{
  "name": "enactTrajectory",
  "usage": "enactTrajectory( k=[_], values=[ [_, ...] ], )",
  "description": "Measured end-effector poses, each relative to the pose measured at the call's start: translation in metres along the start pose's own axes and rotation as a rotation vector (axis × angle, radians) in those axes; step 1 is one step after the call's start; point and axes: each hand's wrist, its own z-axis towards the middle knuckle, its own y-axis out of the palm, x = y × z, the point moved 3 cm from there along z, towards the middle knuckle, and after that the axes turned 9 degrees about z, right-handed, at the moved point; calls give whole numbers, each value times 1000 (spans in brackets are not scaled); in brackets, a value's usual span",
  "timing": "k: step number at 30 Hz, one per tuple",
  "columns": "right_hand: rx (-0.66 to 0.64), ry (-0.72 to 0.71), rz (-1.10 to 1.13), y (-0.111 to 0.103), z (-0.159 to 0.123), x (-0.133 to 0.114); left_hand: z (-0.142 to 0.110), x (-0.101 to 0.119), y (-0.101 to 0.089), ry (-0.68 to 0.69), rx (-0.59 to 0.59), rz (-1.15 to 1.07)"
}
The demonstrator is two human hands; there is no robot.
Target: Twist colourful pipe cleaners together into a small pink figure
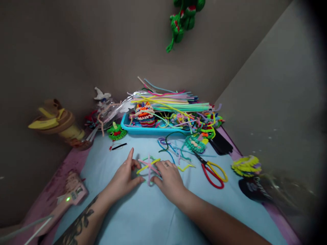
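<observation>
On the desk (138,217), the round, spoked frame of pastel fuzzy stems (149,165) seems light and bendable, best pinched at its rim, where left hand (124,177) and right hand (170,177) curl, grip unclear.

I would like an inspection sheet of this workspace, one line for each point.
Surface: light blue cloth, purple edges showing.
Things in work: star of fuzzy sticks, on the cloth between the hands.
Clutter: blue tray heaped with sticks and crafts; loose sticks; scissors, at right.
Hands: left hand and right hand at the star's sides; grip unclear.
Cables: white cable, lower left, near a pink device with a green light.
Surroundings: grey walls; green figures hanging above.
</observation>
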Motion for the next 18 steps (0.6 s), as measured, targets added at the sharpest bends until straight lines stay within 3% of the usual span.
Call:
enactTrajectory(
  k=[8,18],
  values=[
    [5,55,90,4,5,5,5,-14,9,-48,-60,83],
    [25,-46,338,-12,-2,12,4,-16,1,-84,13,-285]
  ],
)
